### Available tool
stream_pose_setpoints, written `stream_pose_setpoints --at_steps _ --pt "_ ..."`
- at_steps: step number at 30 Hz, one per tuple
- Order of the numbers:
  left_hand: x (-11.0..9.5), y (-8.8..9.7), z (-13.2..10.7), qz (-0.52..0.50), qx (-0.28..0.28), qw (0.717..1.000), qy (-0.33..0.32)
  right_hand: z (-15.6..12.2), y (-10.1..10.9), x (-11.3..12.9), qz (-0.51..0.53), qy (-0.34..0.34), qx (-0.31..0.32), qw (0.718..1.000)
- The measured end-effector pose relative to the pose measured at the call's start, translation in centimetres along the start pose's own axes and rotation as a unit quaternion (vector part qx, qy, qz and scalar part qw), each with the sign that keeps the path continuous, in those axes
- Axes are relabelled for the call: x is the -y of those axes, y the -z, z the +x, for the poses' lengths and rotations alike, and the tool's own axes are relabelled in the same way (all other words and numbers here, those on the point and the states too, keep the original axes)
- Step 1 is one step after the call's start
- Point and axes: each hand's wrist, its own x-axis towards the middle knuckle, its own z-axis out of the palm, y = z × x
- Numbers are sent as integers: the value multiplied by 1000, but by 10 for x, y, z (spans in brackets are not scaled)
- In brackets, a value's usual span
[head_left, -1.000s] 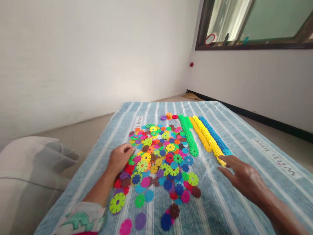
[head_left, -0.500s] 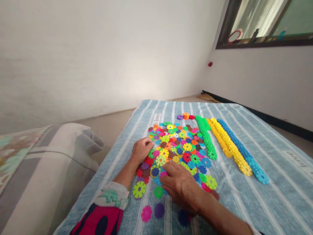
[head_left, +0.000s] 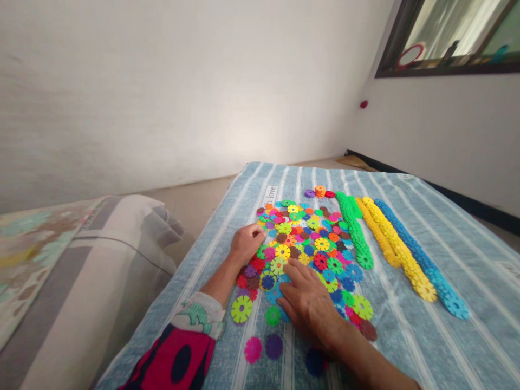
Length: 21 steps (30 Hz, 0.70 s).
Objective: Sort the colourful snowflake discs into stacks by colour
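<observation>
A pile of flat, notched plastic discs (head_left: 322, 245) in many colours is spread over the striped cloth. At the pile's left edge rests my left hand (head_left: 246, 242), fingers curled in; whatever they may hold is hidden. My right hand (head_left: 312, 302) lies low over the near part of the pile, fingers stretched forward and thumb apart, touching discs beside a pale yellow-green disc (head_left: 278, 265). Nearer to me lie a pink disc (head_left: 252, 350), a purple disc (head_left: 274, 346) and a dark blue disc (head_left: 315, 362), the last partly under my right forearm.
Right of the pile lie rows of overlapping discs: a green row (head_left: 356, 238), a yellow row (head_left: 400, 257) and a blue row (head_left: 422, 260). Behind stands a small orange stack (head_left: 320, 191). A grey-striped cloth bundle (head_left: 117, 260) is at left; a white wall (head_left: 182, 92) rises beyond.
The view has swung slightly left, so everything sits further right. The pink disc by my right thumb no longer shows, and the right fingers reach further forward. My left hand stays at the pile's edge.
</observation>
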Motion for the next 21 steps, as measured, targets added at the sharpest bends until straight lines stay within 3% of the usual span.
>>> stream_pose_setpoints --at_steps 9,21 --pt "0 -1 1 -7 1 1000 -2 8 -2 8 4 -25 40 999" --pt "0 2 7 -2 8 1000 -2 10 -7 14 24 -26 -7 999"
